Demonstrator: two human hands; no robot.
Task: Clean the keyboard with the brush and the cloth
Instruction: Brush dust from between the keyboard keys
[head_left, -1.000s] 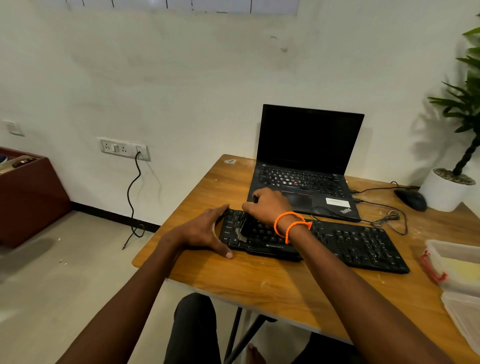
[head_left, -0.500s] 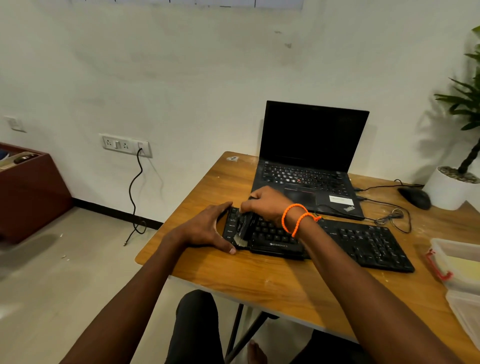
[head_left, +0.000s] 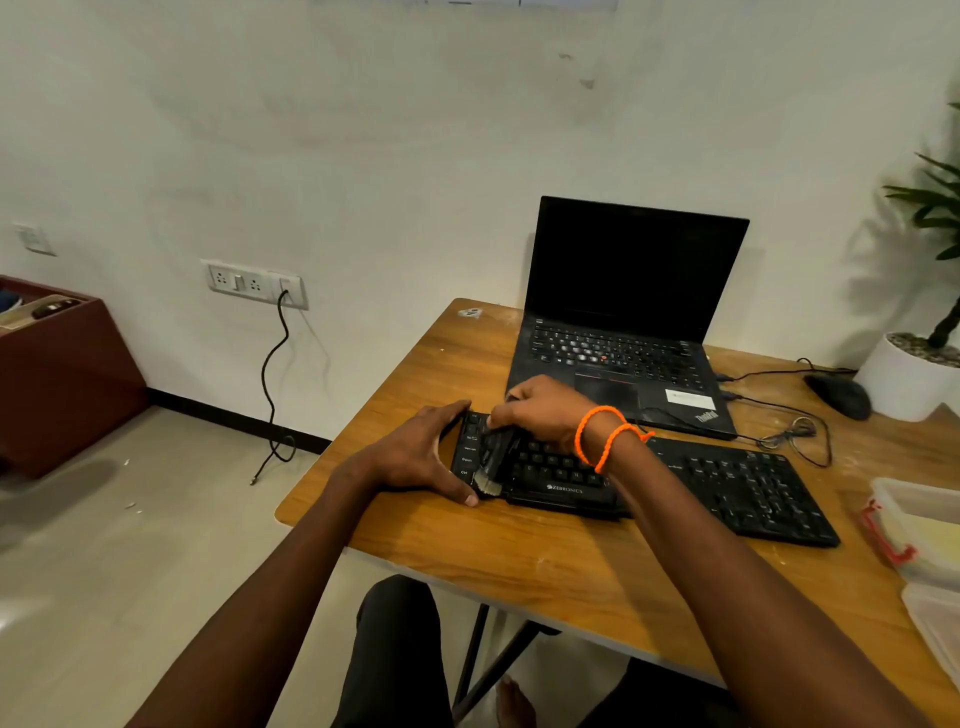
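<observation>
- The wooden rectangular desk (head_left: 519, 551) carries everything, with the open black laptop (head_left: 623, 332) at 12 o'clock.
- The long black plastic keyboard (head_left: 727, 483) lies flat at desk centre; it looks light, stiff and liable to slide, so it is best braced at its end edge.
- The left hand (head_left: 415, 457), at 9 o'clock, wraps thumb and fingers around the keyboard's left end.
- The right hand (head_left: 545, 410) grips the small dark brush (head_left: 496, 462), whose pale soft bristles touch the leftmost keys.
- No cloth is visible.
</observation>
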